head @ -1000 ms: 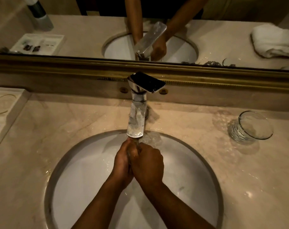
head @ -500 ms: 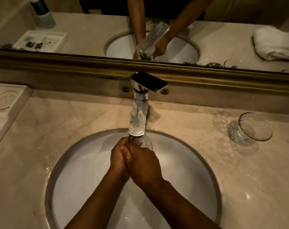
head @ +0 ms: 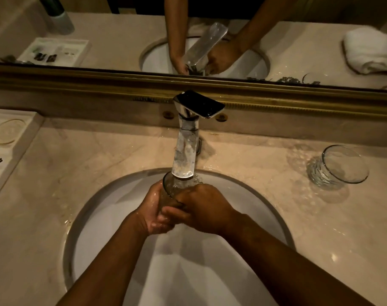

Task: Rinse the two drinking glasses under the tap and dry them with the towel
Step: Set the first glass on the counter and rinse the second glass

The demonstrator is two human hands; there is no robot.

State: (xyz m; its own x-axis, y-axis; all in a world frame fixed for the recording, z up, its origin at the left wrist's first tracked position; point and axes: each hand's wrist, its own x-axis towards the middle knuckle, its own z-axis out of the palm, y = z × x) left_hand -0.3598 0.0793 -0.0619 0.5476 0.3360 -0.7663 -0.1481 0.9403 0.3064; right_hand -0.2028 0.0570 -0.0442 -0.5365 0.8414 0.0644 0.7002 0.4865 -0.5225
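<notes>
Both hands hold one clear cut-glass tumbler (head: 174, 188) over the white sink basin (head: 95, 221), its mouth right under the chrome tap spout (head: 184, 155). My left hand (head: 151, 212) wraps its left side and my right hand (head: 204, 208) covers its right side, fingers overlapping in front. Most of the glass is hidden by the hands. The second glass (head: 337, 165) stands on the marble counter to the right, tilted toward me in this view, apart from both hands. The white towel (head: 371, 50) shows only as a reflection in the mirror at upper right.
The tap's dark flat lever (head: 199, 103) points right above the spout. A gold-framed mirror (head: 99, 78) runs along the back. A white tray (head: 9, 138) with round coasters sits at the counter's left edge. Water drops lie on the counter (head: 276, 186) around the basin.
The glass has risen between my hands so its rim now shows under the spout; before, the hands covered it almost fully. The second glass has not moved.
</notes>
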